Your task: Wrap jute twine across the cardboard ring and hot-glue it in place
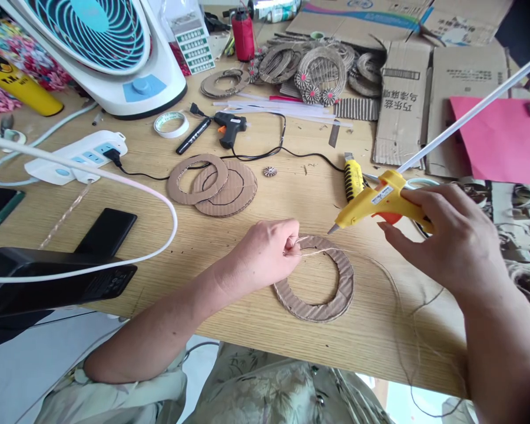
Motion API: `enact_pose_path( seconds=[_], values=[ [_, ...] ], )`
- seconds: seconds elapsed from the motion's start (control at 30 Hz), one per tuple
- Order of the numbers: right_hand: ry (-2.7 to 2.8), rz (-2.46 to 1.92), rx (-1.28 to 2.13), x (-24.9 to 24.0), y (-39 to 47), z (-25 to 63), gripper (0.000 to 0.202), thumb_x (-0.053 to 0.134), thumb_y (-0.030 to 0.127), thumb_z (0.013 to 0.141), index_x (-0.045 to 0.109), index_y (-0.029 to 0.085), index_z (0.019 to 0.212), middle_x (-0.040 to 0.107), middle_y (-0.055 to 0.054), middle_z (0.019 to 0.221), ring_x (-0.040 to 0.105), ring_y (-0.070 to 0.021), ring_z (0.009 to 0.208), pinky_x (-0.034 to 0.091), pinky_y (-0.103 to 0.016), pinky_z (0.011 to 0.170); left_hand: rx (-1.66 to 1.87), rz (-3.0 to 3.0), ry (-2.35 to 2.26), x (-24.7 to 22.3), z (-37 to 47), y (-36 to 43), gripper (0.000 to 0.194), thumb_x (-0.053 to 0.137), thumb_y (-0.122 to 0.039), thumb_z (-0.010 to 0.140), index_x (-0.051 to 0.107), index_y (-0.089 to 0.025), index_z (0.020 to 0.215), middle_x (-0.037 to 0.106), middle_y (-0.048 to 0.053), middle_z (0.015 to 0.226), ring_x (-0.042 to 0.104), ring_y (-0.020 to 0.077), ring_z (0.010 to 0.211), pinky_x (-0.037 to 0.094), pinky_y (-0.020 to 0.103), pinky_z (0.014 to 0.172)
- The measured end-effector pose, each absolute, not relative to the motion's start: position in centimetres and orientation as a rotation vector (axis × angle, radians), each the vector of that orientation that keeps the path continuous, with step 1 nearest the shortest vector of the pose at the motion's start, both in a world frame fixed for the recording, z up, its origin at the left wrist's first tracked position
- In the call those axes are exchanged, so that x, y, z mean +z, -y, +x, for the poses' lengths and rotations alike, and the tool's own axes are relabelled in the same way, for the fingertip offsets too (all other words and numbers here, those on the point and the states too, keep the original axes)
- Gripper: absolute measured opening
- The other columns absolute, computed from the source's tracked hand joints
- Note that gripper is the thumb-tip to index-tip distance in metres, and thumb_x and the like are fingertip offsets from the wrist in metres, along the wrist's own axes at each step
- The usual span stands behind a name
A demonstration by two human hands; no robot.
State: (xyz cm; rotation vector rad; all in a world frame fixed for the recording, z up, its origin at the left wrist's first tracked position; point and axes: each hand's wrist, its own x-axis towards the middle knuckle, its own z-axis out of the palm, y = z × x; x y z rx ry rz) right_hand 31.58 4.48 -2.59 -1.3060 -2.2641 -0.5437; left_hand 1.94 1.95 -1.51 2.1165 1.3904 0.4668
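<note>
Hands [450, 235], flat brown cardboard ring [345, 280]

The left grip [270, 246] hides part of the flat brown cardboard ring [343, 280] beneath it. The right grip [459, 244] covers the rear of the yellow plastic glue gun [365, 205]; up and right of that grip, the long translucent glue stick [472, 113] is cut off.

Bright, diffuse light covers the pale wood-grain worktop [300, 194]; shadows stay soft, edges stretch with wide-angle distortion, the centre fairly sharp.
</note>
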Motion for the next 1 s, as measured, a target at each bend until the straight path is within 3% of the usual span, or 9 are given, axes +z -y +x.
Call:
enact_pose_path(
  seconds=[0.1,0.27,0.47,0.57,0.67,0.73,0.77,0.87,1.0],
  values=[
    [2.129,-1.463,-0.277,-4.0,-5.2,31.7,0.045,0.07,0.045,0.082,0.064,0.017,0.116,0.07,-0.01,0.103,0.067,-0.0222,0.09,0.052,-0.031,0.075,0.493,2.025,-1.362,-1.5,1.8,-2.0,0.014,0.069,-0.017,0.083,0.055,-0.018,0.081,0.064,-0.003,0.072,0.058,0.0105,0.063,0.039,0.023,0.057],
    [2.03,-1.703,-0.021,-5.1,-5.7,31.1,0.049,0.061,0.054,0.083,0.065,0.019,0.117,0.071,-0.01,0.104,0.066,-0.025,0.089,0.05,-0.035,0.075,0.41,1.872,-1.198,-1.1,1.0,-2.3,0.039,0.086,-0.037,0.072,0.058,-0.02,0.092,0.072,0.001,0.096,0.069,0.0169,0.088,0.05,0.024,0.067],
    [2.109,-1.702,-0.012,-5.6,-6.0,31.7,0.058,0.057,0.058,0.088,0.064,0.012,0.122,0.07,-0.016,0.108,0.065,-0.0268,0.097,0.05,-0.037,0.085,0.38,1.854,-1.083,-1.5,0.3,-2.4,0.038,0.063,-0.007,0.081,0.056,-0.022,0.116,0.07,0.002,0.118,0.07,0.013,0.095,0.056,0.025,0.081],
    [2.165,-1.687,-0.215,-5.1,-5.5,31.6,0.06,0.061,0.06,0.087,0.065,0.012,0.123,0.068,-0.017,0.11,0.062,-0.0289,0.1,0.048,-0.039,0.086,0.365,1.921,-1.086,-1.5,0.3,-2.3,0.038,0.057,-0.005,0.081,0.056,-0.022,0.116,0.07,0.003,0.12,0.071,0.0132,0.096,0.056,0.024,0.079],
    [2.105,-1.557,-0.486,-3.9,-4.2,29.7,0.043,0.067,0.048,0.087,0.069,0.013,0.111,0.067,-0.018,0.106,0.061,-0.03,0.099,0.046,-0.041,0.086,0.333,1.975,-1.107,-1.2,0.4,-2.2,0.039,0.055,-0.004,0.081,0.056,-0.022,0.116,0.07,0.002,0.121,0.071,0.0131,0.096,0.056,0.024,0.079],
    [2.17,-1.316,-0.336,-3.1,-3.1,27.3,0.02,0.062,0.029,0.092,0.067,0.018,0.108,0.068,-0.011,0.096,0.061,-0.0239,0.091,0.046,-0.038,0.084,0.319,2.001,-1.111,-1.1,0.5,-2.1,0.04,0.055,-0.004,0.082,0.055,-0.023,0.117,0.07,0.0,0.12,0.071,0.0125,0.096,0.056,0.024,0.081],
    [2.235,-1.203,-0.146,-2.8,-2.7,26.0,0.021,0.058,0.022,0.094,0.065,0.019,0.113,0.067,-0.007,0.09,0.062,-0.021,0.087,0.046,-0.035,0.081,0.312,2.009,-1.108,-1.0,0.6,-2.1,0.04,0.055,-0.004,0.083,0.055,-0.024,0.118,0.07,0.0,0.12,0.071,0.0123,0.096,0.055,0.024,0.082],
    [2.419,-1.092,0.163,-3.0,-1.8,22.8,0.023,0.053,0.017,0.096,0.062,0.019,0.117,0.063,-0.005,0.085,0.058,-0.0196,0.08,0.046,-0.033,0.075,0.296,2.026,-1.099,-1.0,0.6,-1.9,0.037,0.055,-0.006,0.085,0.055,-0.024,0.117,0.071,-0.001,0.119,0.07,0.0127,0.098,0.055,0.025,0.084],
    [2.408,-1.099,0.254,-3.8,-2.0,22.1,0.011,0.054,0.018,0.096,0.065,0.017,0.098,0.061,-0.006,0.083,0.056,-0.0181,0.076,0.044,-0.032,0.07,0.299,2.05,-1.106,-1.2,0.5,-1.7,0.034,0.056,-0.008,0.088,0.053,-0.024,0.119,0.071,0.0,0.12,0.07,0.0145,0.103,0.055,0.026,0.087]
  ],
)
